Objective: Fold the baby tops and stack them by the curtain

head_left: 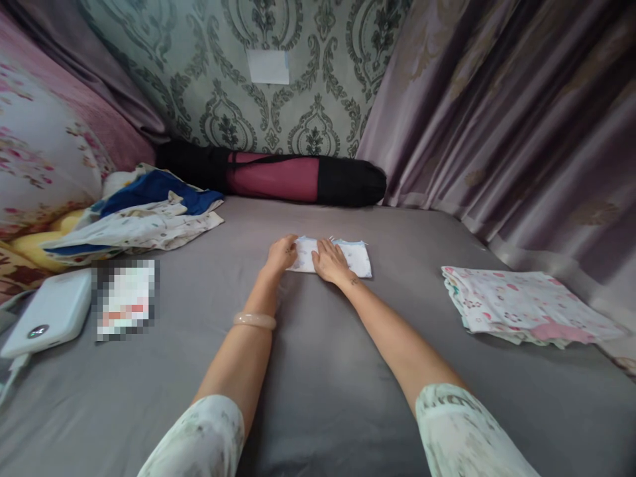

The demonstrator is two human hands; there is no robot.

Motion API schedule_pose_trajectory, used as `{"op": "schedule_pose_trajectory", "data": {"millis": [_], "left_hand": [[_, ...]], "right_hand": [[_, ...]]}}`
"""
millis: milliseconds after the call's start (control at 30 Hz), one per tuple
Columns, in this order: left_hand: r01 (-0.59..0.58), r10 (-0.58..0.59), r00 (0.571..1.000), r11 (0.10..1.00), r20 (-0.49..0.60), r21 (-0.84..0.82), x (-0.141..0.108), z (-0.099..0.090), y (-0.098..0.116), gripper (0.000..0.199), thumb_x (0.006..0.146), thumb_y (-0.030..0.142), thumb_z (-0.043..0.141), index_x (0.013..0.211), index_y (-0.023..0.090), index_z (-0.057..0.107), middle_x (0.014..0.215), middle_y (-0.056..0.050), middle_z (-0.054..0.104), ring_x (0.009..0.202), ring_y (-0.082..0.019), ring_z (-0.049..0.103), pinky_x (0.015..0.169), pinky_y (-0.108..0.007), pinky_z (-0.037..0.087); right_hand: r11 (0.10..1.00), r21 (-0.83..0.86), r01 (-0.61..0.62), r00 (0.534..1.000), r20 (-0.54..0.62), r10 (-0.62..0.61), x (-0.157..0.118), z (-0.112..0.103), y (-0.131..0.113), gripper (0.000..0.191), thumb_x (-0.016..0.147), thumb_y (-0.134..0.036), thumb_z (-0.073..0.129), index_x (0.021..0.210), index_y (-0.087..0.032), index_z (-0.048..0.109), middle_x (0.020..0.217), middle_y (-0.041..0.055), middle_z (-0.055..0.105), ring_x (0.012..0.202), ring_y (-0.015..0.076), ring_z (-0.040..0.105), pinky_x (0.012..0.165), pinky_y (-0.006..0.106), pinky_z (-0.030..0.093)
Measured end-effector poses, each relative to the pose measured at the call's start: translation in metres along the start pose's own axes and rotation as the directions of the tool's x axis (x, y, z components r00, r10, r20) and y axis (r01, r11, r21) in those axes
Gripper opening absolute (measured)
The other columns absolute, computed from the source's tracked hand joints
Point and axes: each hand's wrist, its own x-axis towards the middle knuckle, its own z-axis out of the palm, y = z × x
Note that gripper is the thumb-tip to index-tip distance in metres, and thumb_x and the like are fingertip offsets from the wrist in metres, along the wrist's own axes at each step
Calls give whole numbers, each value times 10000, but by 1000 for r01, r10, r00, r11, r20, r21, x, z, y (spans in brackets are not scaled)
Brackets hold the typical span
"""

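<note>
A small folded white cloth (356, 260) with a faint pattern and a light blue edge lies on the grey sheet (328, 371) in the middle. My left hand (283, 254) is at the cloth's left end, its fingers curled onto the edge. Flat on the middle of the cloth rests my right hand (329, 260), fingers stretched out and pressing on it. The underside of the cloth is hidden.
To the right lies a folded pink-patterned cloth stack (521, 305). Crumpled blue and white clothing (159, 212), a white power bank (52, 311) and a blurred packet (126, 299) are at left. A black and red roll (273, 177) lies along the wall.
</note>
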Motion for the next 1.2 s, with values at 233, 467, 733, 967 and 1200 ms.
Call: {"op": "schedule_pose_trajectory", "data": {"millis": [233, 467, 733, 967, 1200], "left_hand": [[38, -38, 999, 997, -2, -61, -1, -9, -1, 456, 900, 124, 390, 1307, 144, 596, 1302, -132, 634, 1239, -232, 570, 1039, -330, 428], [48, -50, 999, 995, -16, -91, -1, -11, -2, 460, 894, 99, 390, 1299, 136, 604, 1285, -135, 644, 1235, -235, 575, 1029, -336, 439], [70, -70, 998, 991, -1, -118, -2, -16, 1, 489, 868, 65, 389, 1304, 124, 602, 1293, -143, 637, 1243, -229, 568, 1039, -322, 431], [66, -73, 997, 986, -40, -155, 1, -15, -5, 538, 822, 59, 374, 1301, 152, 603, 1308, -106, 634, 1253, -200, 558, 1065, -317, 415], [123, -150, 981, 971, -125, -205, 2, -21, -10, 515, 845, 89, 352, 1301, 124, 589, 1313, -136, 625, 1250, -213, 559, 1059, -345, 427]], "right_hand": [[999, 5, 35, 999, 10, -35, 11, -5, -16, 501, 1010, -317, 286, 1427, -79, 431, 1502, 159, 418, 1413, 255, 317, 1167, 431, 170], [1000, 3, 22, 1000, -16, -22, 11, 9, -25, 532, 1002, -306, 291, 1442, -30, 406, 1510, 167, 404, 1426, 275, 292, 1174, 444, 144], [1000, -7, 21, 1000, 1, -21, 12, 10, -23, 525, 1001, -318, 294, 1444, -63, 414, 1519, 155, 394, 1427, 268, 294, 1169, 439, 161], [999, -18, 43, 999, 34, -43, 16, 1, -29, 503, 995, -279, 309, 1421, -41, 430, 1495, 189, 417, 1409, 293, 316, 1158, 473, 172], [996, 17, 86, 995, 45, -86, 27, 4, -54, 525, 1006, -304, 272, 1456, -56, 376, 1538, 169, 355, 1444, 272, 258, 1176, 449, 142]]}}
